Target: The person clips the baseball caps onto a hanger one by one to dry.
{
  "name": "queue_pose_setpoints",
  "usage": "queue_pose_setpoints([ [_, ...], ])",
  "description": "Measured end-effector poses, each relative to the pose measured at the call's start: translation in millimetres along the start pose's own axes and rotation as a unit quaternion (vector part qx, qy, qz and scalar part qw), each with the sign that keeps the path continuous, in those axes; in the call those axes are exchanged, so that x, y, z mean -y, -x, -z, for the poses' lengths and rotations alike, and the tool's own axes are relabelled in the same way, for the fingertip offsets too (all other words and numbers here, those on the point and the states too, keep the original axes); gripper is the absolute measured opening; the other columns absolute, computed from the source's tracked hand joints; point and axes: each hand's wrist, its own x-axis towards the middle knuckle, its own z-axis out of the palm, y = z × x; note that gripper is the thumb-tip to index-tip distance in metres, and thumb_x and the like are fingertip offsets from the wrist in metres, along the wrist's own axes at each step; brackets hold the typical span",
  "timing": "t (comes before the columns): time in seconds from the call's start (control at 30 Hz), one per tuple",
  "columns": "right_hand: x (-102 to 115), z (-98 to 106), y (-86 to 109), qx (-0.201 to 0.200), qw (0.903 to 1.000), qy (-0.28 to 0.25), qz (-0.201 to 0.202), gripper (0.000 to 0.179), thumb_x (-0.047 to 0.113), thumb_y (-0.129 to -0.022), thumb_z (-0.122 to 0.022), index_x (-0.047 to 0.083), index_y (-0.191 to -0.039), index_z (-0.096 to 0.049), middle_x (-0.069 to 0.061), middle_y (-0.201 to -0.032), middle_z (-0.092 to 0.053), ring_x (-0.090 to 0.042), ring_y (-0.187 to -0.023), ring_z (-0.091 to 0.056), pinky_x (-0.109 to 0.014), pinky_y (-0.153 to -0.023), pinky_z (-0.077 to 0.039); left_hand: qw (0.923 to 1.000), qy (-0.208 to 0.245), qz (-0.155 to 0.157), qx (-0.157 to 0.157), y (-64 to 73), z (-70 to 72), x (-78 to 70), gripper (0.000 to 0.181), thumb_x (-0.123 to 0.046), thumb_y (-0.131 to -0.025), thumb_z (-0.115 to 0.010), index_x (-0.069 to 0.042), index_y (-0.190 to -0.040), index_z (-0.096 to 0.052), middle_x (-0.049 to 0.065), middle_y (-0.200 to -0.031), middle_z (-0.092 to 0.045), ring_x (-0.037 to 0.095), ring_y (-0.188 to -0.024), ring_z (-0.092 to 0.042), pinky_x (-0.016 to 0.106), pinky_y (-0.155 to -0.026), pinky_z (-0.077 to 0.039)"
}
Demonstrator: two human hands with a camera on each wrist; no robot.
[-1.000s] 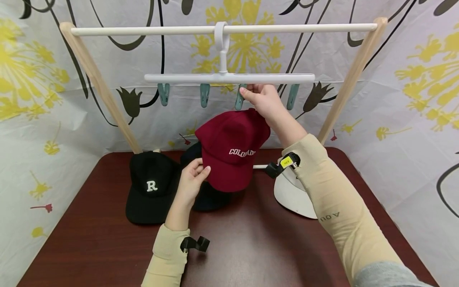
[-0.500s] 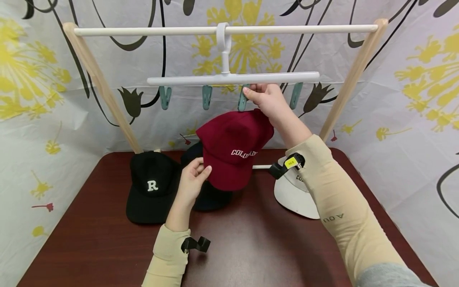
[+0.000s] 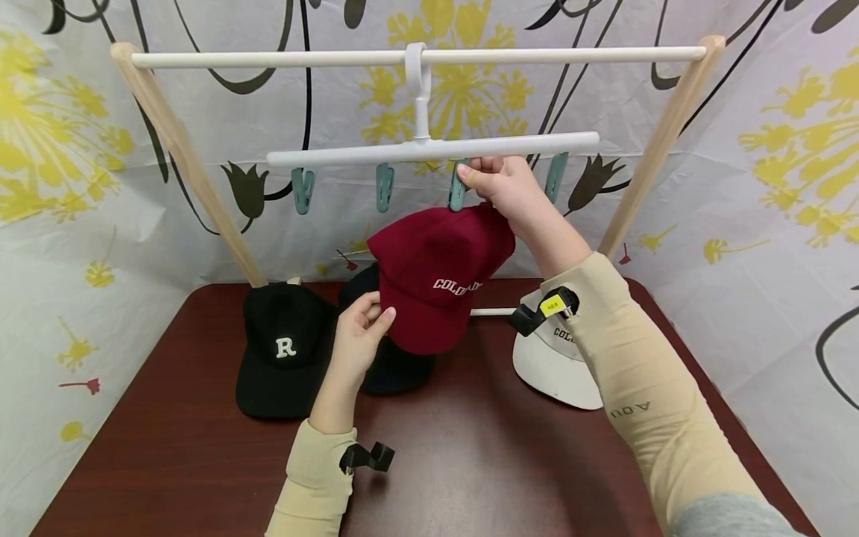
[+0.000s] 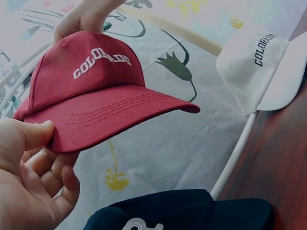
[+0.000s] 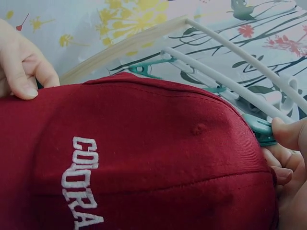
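A dark red baseball cap (image 3: pixel 426 253) lettered COLORADO hangs in the air below the white clip hanger (image 3: pixel 349 155), brim downward. With thumb and fingers, my left hand (image 3: pixel 356 335) pinches the edge of its brim (image 4: pixel 115 112). Up at the crown, my right hand (image 3: pixel 508 190) pinches a green clip (image 3: pixel 457 190) of the hanger, thumb in front. In the right wrist view, that clip (image 5: pixel 260 128) is right at the cap's edge, and the curled fingers below it overlap the cap. The clip's tips are hidden.
The hanger hooks over a white rod (image 3: pixel 302 58) between wooden posts (image 3: pixel 654 149). Other green clips (image 3: pixel 384 188) hang along it. On the brown table (image 3: pixel 456 462) lie a black cap (image 3: pixel 285 380) marked R, a dark cap (image 3: pixel 396 369) behind the red one, and a white cap (image 3: pixel 553 373).
The hanger has tilted, its left end lower and right end slightly higher. My right hand and the clip have shifted slightly right. The cap's brim has risen a little; my left hand keeps its pinch.
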Motion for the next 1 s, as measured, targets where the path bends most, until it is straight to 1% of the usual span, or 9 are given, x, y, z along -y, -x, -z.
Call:
queue_pose_setpoints([
  [0.1, -0.5, 1.0, -0.6, 0.003, 1.0, -0.004, 0.007, 0.017, 0.018, -0.094, -0.063, 0.005, -0.085, -0.058, 0.004, -0.061, -0.039, -0.011, -0.056, -0.03, -0.024, -0.055, -0.025, 0.9999, -0.001, 0.004, -0.015, 0.2, -0.8, -2.3, 0.019, 0.006, -0.092, -0.058, 0.007, -0.111, -0.061, 0.019, -0.091, -0.068, 0.015, -0.072, -0.061, 0.026, -0.067, -0.052],
  [0.27, 0.2, 1.4, -0.3, 0.007, 0.9997, -0.009, 0.021, 0.018, 0.017, -0.094, -0.062, 0.004, -0.082, -0.058, 0.003, -0.059, -0.035, -0.011, -0.055, -0.028, -0.024, -0.055, -0.024, 0.999, 0.007, 0.015, -0.042, 0.1, -2.5, -5.8, 0.018, 0.005, -0.092, -0.058, 0.007, -0.11, -0.061, 0.019, -0.093, -0.068, 0.015, -0.075, -0.063, 0.027, -0.071, -0.052],
  [0.6, -2.3, 1.6, -0.7, 0.009, 0.9994, -0.015, 0.031, 0.018, 0.015, -0.094, -0.061, 0.006, -0.08, -0.059, 0.003, -0.058, -0.036, -0.011, -0.055, -0.03, -0.024, -0.054, -0.026, 0.9974, 0.033, 0.039, -0.052, 1.2, -4.0, -10.3, 0.018, 0.004, -0.093, -0.058, 0.006, -0.11, -0.061, 0.017, -0.094, -0.068, 0.016, -0.075, -0.063, 0.028, -0.07, -0.052],
  [0.7, -3.1, 1.9, -1.2, 0.009, 0.9993, -0.009, 0.034, 0.018, 0.015, -0.095, -0.061, 0.006, -0.08, -0.058, 0.002, -0.059, -0.038, -0.011, -0.056, -0.031, -0.024, -0.054, -0.026, 0.997, 0.036, 0.042, -0.055, 1.3, -4.6, -11.3, 0.018, 0.004, -0.093, -0.058, 0.006, -0.11, -0.061, 0.017, -0.095, -0.068, 0.016, -0.076, -0.063, 0.028, -0.07, -0.052],
  [0.77, -3.6, 1.9, -1.3, 0.007, 0.9995, -0.007, 0.031, 0.017, 0.015, -0.095, -0.061, 0.006, -0.081, -0.059, 0.003, -0.06, -0.043, -0.011, -0.056, -0.033, -0.024, -0.054, -0.027, 0.9967, 0.038, 0.045, -0.056, 1.4, -4.9, -11.8, 0.018, 0.004, -0.093, -0.058, 0.005, -0.111, -0.061, 0.017, -0.095, -0.068, 0.016, -0.076, -0.063, 0.029, -0.071, -0.052],
  [0.87, -4.1, 1.4, -1.2, 0.01, 0.9997, -0.008, 0.022, 0.015, 0.014, -0.095, -0.06, 0.003, -0.086, -0.06, 0.002, -0.067, -0.053, -0.011, -0.065, -0.046, -0.023, -0.061, -0.035, 0.9963, 0.039, 0.051, -0.058, 1.6, -5.0, -11.8, 0.018, 0.004, -0.093, -0.058, 0.005, -0.111, -0.061, 0.017, -0.096, -0.068, 0.016, -0.077, -0.064, 0.029, -0.074, -0.051],
  [0.93, -4.6, 1.2, -0.5, 0.013, 0.9999, 0.001, 0.009, 0.016, 0.015, -0.095, -0.06, -0.001, -0.093, -0.063, 0.001, -0.078, -0.061, -0.013, -0.078, -0.053, -0.024, -0.07, -0.04, 0.9961, 0.038, 0.056, -0.058, 1.7, -4.9, -11.7, 0.019, 0.004, -0.093, -0.058, 0.005, -0.111, -0.061, 0.017, -0.097, -0.068, 0.016, -0.078, -0.064, 0.029, -0.076, -0.051],
  [1.0, -5.9, 1.5, -0.3, 0.02, 0.9996, 0.018, -0.002, 0.023, 0.017, -0.096, -0.059, -0.004, -0.103, -0.064, -0.003, -0.094, -0.064, -0.015, -0.096, -0.054, -0.025, -0.08, -0.041, 0.9959, 0.036, 0.061, -0.057, 1.8, -4.7, -11.3, 0.019, 0.004, -0.093, -0.058, 0.005, -0.112, -0.061, 0.017, -0.098, -0.068, 0.016, -0.079, -0.064, 0.029, -0.077, -0.051],
])
